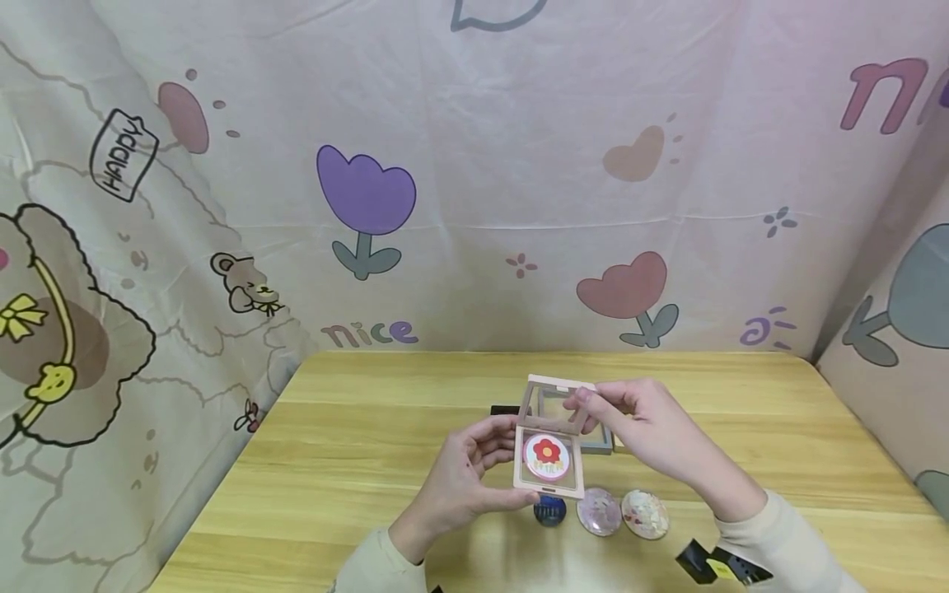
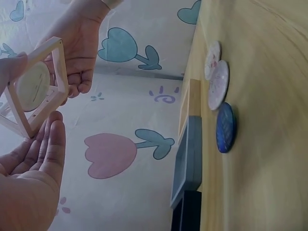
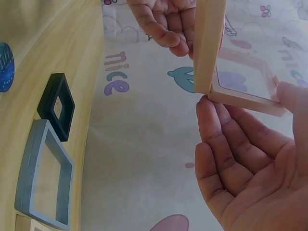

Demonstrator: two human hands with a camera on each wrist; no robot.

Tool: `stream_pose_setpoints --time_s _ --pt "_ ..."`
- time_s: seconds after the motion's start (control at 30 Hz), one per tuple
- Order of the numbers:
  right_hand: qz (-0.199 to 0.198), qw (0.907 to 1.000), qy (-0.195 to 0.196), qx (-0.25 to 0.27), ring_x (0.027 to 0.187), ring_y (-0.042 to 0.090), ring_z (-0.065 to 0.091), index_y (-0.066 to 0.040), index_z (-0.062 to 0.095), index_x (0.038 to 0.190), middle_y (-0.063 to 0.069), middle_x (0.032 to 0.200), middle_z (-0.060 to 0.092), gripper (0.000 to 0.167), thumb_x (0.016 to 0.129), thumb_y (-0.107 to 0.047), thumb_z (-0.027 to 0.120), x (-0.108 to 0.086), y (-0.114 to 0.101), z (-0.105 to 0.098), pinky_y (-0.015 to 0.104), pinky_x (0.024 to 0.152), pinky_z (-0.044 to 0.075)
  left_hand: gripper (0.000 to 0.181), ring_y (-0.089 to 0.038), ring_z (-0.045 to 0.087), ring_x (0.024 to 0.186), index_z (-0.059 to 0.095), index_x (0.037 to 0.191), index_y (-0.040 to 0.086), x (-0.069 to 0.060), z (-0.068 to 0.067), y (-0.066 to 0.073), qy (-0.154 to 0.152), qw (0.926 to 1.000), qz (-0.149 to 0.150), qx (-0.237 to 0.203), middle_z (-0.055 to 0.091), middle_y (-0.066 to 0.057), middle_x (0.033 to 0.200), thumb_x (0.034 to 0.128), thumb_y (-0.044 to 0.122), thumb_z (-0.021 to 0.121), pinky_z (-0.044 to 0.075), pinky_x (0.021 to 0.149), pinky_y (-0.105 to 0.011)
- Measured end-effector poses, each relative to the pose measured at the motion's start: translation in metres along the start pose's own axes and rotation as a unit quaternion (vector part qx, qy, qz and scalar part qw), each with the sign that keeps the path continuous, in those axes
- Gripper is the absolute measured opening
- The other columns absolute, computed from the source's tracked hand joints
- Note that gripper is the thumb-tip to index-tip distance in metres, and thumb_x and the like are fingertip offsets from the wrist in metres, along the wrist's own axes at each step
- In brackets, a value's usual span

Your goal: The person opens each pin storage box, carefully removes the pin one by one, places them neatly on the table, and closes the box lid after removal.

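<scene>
A pale pink hinged display frame (image 1: 578, 478) with clear windows is held up above the table, its two halves spread apart. In its lower half lies a round badge (image 1: 547, 457) with a red flower. My left hand (image 1: 463, 473) holds this lower half by its edge, thumb in front and fingers behind. At the raised upper half, my right hand (image 1: 652, 424) pinches the rim between thumb and fingers. The right wrist view shows the right thumb on that upper rim and the other fingers beneath. Seen from the left wrist, the badge's pale back shows through the window.
Below the hands lie a dark blue badge (image 1: 549, 511), a lilac badge (image 1: 599, 512) and a white patterned badge (image 1: 645, 515). Behind stand a grey frame (image 3: 29, 168), a black frame (image 3: 57, 106) and a tan frame (image 2: 193, 98). Printed cloth (image 1: 474, 272) hangs behind the wooden table (image 1: 296, 494).
</scene>
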State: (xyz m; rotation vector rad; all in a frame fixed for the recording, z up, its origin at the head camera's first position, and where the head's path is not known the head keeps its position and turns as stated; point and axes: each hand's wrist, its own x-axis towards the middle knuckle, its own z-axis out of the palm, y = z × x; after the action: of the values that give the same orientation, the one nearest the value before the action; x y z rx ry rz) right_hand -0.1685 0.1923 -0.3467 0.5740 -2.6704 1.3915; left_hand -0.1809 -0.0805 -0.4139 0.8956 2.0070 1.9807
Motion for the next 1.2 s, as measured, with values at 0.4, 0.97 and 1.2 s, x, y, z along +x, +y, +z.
stream_pose_setpoints --time_s 0.4,0.97,1.2 --pt "0.030 0.9992 0.020 -0.013 0.083 0.009 0.073 -0.017 0.077 0.108 -0.008 0.088 0.077 0.019 0.105 -0.034 0.070 -0.004 -0.003 -0.002 0.025 0.068 0.057 0.076 -0.015 0.069 0.113 0.055 0.144 -0.011 -0.006 -0.012 -0.005 0.026 0.9992 -0.025 -0.019 0.066 -0.026 0.131 0.0768 -0.002 0.090 0.060 0.103 -0.024" --pt "-0.057 0.9879 0.038 -0.139 0.093 0.005 0.070 -0.026 0.080 0.106 -0.016 0.098 0.077 0.022 0.087 -0.031 0.090 -0.006 -0.031 0.035 0.027 0.077 0.058 0.073 -0.013 0.071 0.112 0.057 0.142 -0.008 -0.006 -0.016 -0.013 0.041 0.9985 -0.031 -0.016 0.069 -0.022 0.130 0.0791 0.003 0.092 0.061 0.102 -0.025" --pt "-0.070 0.9862 0.018 -0.149 0.089 0.000 0.067 -0.024 0.080 0.111 -0.019 0.096 0.074 0.031 0.084 -0.032 0.093 -0.004 -0.033 0.047 0.022 0.075 0.056 0.071 -0.013 0.071 0.112 0.058 0.142 -0.007 -0.004 -0.012 -0.014 0.041 0.9987 -0.024 -0.021 0.069 -0.022 0.129 0.0797 0.003 0.091 0.061 0.101 -0.024"
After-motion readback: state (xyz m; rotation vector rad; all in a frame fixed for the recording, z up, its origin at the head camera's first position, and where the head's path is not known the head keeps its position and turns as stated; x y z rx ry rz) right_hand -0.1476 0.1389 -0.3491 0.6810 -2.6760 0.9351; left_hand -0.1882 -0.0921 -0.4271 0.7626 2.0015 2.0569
